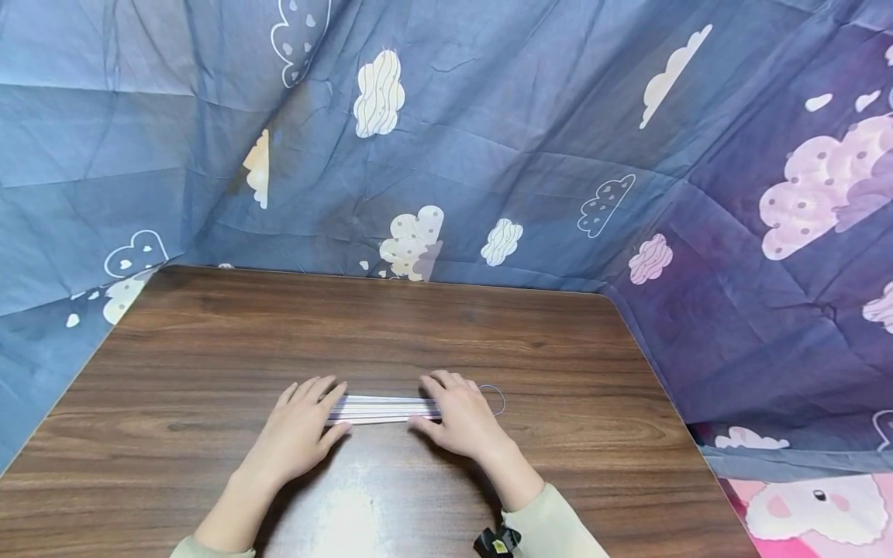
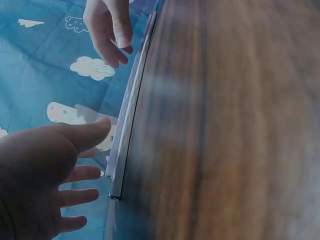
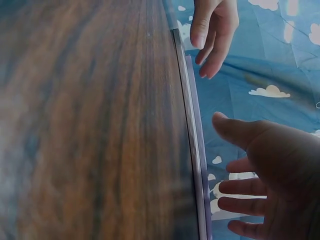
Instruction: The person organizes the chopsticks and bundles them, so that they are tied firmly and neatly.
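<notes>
A slim white and pale purple bundle of long strips, like a folded hand fan, lies crosswise on the table. A thin cord loop sticks out past its right end. My left hand hovers at the left end with fingers spread and thumb apart. Over the right end is my right hand, its fingers extended and covering part of the bundle. In the left wrist view, the bundle shows two edges slightly parted at the near end, with the left hand beside it. The right wrist view has the right hand apart from the bundle.
The dark wood-grain table extends all around the hands. Behind it and at the sides hang blue and purple cloth sheets printed with clouds. A small black device sits by the right sleeve.
</notes>
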Action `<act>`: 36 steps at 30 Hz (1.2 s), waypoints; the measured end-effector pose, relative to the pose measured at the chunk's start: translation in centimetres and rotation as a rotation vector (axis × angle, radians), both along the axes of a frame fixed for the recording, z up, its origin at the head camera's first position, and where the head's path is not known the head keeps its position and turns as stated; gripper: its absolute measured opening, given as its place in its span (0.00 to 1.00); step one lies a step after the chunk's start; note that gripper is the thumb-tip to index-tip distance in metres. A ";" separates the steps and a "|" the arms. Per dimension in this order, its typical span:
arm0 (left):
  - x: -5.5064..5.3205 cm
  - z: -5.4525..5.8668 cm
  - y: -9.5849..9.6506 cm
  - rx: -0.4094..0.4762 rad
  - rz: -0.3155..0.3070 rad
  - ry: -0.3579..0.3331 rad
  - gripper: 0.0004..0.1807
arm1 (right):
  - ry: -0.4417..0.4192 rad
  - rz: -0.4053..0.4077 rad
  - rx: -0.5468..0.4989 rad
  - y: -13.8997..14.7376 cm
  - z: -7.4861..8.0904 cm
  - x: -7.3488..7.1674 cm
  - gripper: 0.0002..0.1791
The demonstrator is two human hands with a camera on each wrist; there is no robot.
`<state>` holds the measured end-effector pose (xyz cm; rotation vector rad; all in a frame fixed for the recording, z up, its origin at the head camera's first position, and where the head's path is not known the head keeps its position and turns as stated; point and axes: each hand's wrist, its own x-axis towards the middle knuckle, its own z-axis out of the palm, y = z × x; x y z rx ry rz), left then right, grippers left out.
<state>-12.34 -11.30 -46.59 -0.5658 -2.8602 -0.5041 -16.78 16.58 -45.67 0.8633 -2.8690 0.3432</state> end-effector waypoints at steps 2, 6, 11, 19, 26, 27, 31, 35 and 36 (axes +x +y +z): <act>0.0 -0.1 0.1 0.004 -0.002 -0.013 0.33 | -0.005 0.001 0.014 -0.1 -0.1 -0.1 0.39; -0.1 -0.2 0.2 0.009 -0.006 -0.021 0.32 | -0.014 0.001 0.046 -0.1 -0.2 -0.1 0.38; -0.3 -0.4 0.3 0.012 -0.009 -0.036 0.31 | -0.018 0.012 0.087 -0.1 -0.3 -0.3 0.36; -0.5 -0.8 0.3 0.007 -0.024 0.000 0.28 | -0.004 0.030 0.107 -0.1 -0.4 -0.5 0.32; -0.9 -0.9 0.4 0.000 -0.022 0.045 0.25 | 0.013 0.038 0.107 -0.1 -0.3 -0.7 0.27; -0.9 -0.8 0.4 0.000 -0.025 0.051 0.25 | 0.012 0.038 0.106 -0.1 -0.3 -0.7 0.27; -1.0 -0.8 0.5 -0.005 -0.033 0.066 0.24 | 0.004 0.041 0.089 -0.2 -0.3 -0.7 0.26; -1.0 -0.8 0.5 -0.033 -0.029 0.065 0.25 | -0.002 0.047 0.080 -0.2 -0.3 -0.7 0.26; -1.1 -0.8 0.6 -0.039 -0.029 0.065 0.26 | -0.003 0.048 0.080 -0.2 -0.3 -0.7 0.26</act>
